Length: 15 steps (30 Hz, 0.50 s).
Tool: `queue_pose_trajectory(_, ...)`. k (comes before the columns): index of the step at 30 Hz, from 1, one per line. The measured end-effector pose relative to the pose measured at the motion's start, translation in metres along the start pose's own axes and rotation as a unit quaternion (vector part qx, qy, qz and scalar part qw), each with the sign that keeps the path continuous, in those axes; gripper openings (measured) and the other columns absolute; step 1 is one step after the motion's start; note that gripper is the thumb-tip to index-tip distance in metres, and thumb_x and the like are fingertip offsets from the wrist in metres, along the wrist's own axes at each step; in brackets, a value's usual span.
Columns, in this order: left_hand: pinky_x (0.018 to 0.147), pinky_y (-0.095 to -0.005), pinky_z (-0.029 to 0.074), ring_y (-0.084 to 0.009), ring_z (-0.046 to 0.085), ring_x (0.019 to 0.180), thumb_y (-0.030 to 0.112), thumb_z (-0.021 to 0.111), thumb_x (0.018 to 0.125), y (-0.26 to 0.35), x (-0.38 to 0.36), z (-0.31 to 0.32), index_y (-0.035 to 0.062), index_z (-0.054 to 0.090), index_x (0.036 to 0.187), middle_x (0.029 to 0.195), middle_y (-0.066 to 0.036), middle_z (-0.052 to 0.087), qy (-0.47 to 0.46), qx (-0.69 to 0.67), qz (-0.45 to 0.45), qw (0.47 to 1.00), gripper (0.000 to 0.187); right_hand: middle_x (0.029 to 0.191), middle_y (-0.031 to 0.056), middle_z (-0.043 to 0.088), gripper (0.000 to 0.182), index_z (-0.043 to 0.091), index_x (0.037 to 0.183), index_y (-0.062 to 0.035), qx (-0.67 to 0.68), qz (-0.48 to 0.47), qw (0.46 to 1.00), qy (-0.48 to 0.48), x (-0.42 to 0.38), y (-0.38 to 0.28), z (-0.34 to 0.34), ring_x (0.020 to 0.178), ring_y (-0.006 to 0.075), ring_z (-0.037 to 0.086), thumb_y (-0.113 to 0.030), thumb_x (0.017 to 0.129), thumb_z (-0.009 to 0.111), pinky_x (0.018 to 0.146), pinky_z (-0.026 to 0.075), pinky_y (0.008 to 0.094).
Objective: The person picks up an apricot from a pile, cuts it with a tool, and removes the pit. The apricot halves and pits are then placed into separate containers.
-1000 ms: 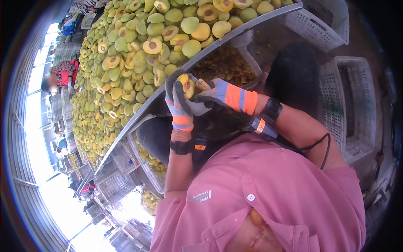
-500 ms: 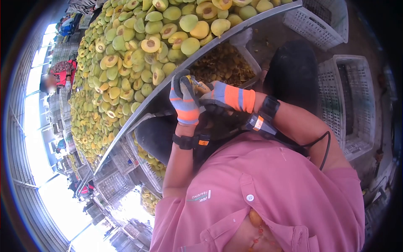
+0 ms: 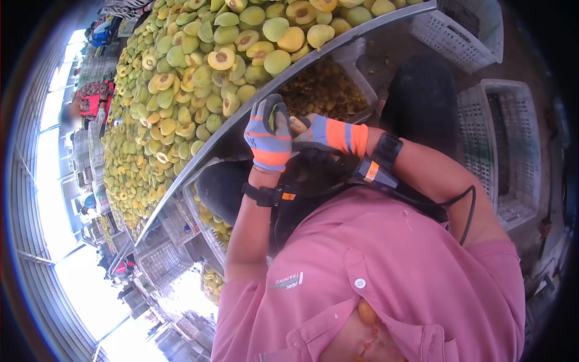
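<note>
My left hand [image 3: 269, 131], in a grey and orange knit glove, curls around a piece of green stone fruit [image 3: 273, 117]; only its edge shows between the fingers. Close beside it, my right hand [image 3: 330, 134], gloved the same way, is closed on a tool with a tan, wooden-looking handle [image 3: 298, 125]. The tool's working end cannot be made out. Both hands are over my lap, just on my side of the metal table edge [image 3: 241, 112]. A heap of halved green-yellow stone fruit [image 3: 181, 90] covers the table, several with brown hollows facing up.
Beyond my hands, under the table edge, sits a bin of brown scraps [image 3: 329, 90]. White plastic crates stand to my right [image 3: 512, 151] and at the upper right [image 3: 458, 36]. A crate of fruit [image 3: 211, 220] is at my left. Another person [image 3: 93, 99] is across the table.
My left hand has rolled over, turning the fruit so that less of it shows, and has drawn slightly away from the tool. My right hand has barely moved.
</note>
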<state>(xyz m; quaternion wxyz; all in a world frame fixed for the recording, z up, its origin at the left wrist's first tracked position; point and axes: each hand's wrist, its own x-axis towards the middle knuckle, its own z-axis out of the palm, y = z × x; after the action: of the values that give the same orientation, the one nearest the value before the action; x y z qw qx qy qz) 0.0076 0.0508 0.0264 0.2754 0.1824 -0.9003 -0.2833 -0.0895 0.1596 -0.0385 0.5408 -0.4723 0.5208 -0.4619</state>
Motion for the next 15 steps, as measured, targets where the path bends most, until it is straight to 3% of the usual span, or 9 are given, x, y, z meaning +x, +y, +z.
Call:
queue_pose_trajectory(2, 0.073, -0.0368, 0.052, -0.0345, 0.064, 0.084, 0.000, 0.060, 0.078, 0.002, 0.007, -0.006, 0.0034, 0.064, 0.099, 0.092, -0.015, 0.065, -0.016, 0.010, 0.051, 0.998, 0.022, 0.071, 0.0000, 0.063, 0.017, 0.069, 0.098, -0.0157, 0.006, -0.051, 0.999, -0.009, 0.012, 0.038, 0.003, 0.059, 0.0146, 0.060, -0.019, 0.082, 0.063, 0.054, 0.048, 0.0258)
queue_pose_trajectory(5, 0.075, -0.0336, 0.050, -0.0321, 0.063, 0.083, -0.005, 0.051, 0.078, -0.009, 0.014, -0.016, 0.0009, 0.063, 0.103, 0.095, -0.017, 0.064, -0.096, 0.016, 0.106, 0.990, 0.028, 0.072, 0.0003, 0.064, 0.017, 0.068, 0.098, -0.0150, 0.018, -0.157, 0.986, -0.044, -0.006, 0.012, -0.007, 0.063, 0.0149, 0.060, -0.019, 0.082, 0.064, 0.056, 0.048, 0.0264)
queue_pose_trajectory(8, 0.074, -0.0327, 0.049, -0.0296, 0.063, 0.080, -0.003, 0.051, 0.081, -0.010, 0.016, -0.016, 0.0011, 0.064, 0.102, 0.091, -0.016, 0.064, -0.085, -0.010, 0.095, 0.992, 0.025, 0.072, 0.0003, 0.062, 0.016, 0.069, 0.095, -0.0131, -0.091, -0.233, 0.968, 0.002, -0.002, 0.006, -0.006, 0.062, 0.0159, 0.060, -0.023, 0.084, 0.064, 0.055, 0.047, 0.0272)
queue_pose_trajectory(11, 0.072, -0.0312, 0.049, -0.0252, 0.062, 0.079, 0.000, 0.049, 0.087, -0.016, 0.004, 0.004, -0.0003, 0.063, 0.101, 0.088, -0.014, 0.064, -0.011, -0.043, -0.002, 0.999, 0.020, 0.086, 0.0031, 0.065, 0.025, 0.066, 0.104, -0.0102, -0.111, -0.080, 0.990, -0.022, 0.004, 0.001, -0.009, 0.068, 0.0204, 0.058, -0.019, 0.081, 0.066, 0.065, 0.048, 0.0319)
queue_pose_trajectory(12, 0.069, -0.0291, 0.047, -0.0173, 0.059, 0.076, 0.006, 0.047, 0.093, -0.012, 0.002, 0.009, -0.0011, 0.063, 0.100, 0.085, -0.009, 0.064, 0.011, -0.085, -0.051, 0.995, 0.019, 0.089, 0.0039, 0.066, 0.027, 0.066, 0.105, -0.0096, -0.103, -0.041, 0.994, -0.022, 0.005, 0.005, -0.010, 0.069, 0.0214, 0.058, -0.018, 0.080, 0.066, 0.066, 0.048, 0.0329)
queue_pose_trajectory(13, 0.068, -0.0288, 0.047, -0.0156, 0.058, 0.076, 0.008, 0.047, 0.094, -0.013, 0.000, 0.014, -0.0010, 0.063, 0.100, 0.085, -0.008, 0.064, 0.023, -0.145, -0.105, 0.984, 0.019, 0.089, 0.0044, 0.066, 0.026, 0.066, 0.104, -0.0096, -0.074, -0.019, 0.997, -0.020, 0.007, 0.009, -0.012, 0.068, 0.0214, 0.059, -0.018, 0.079, 0.067, 0.065, 0.049, 0.0333)
queue_pose_trajectory(15, 0.066, -0.0282, 0.046, -0.0121, 0.056, 0.075, 0.011, 0.047, 0.096, -0.016, -0.002, 0.022, -0.0008, 0.064, 0.099, 0.085, -0.005, 0.063, 0.054, -0.258, -0.211, 0.941, 0.021, 0.087, 0.0054, 0.066, 0.026, 0.066, 0.100, -0.0112, -0.128, -0.087, 0.988, -0.015, 0.006, 0.007, -0.015, 0.069, 0.0246, 0.060, -0.020, 0.076, 0.068, 0.064, 0.049, 0.0348)
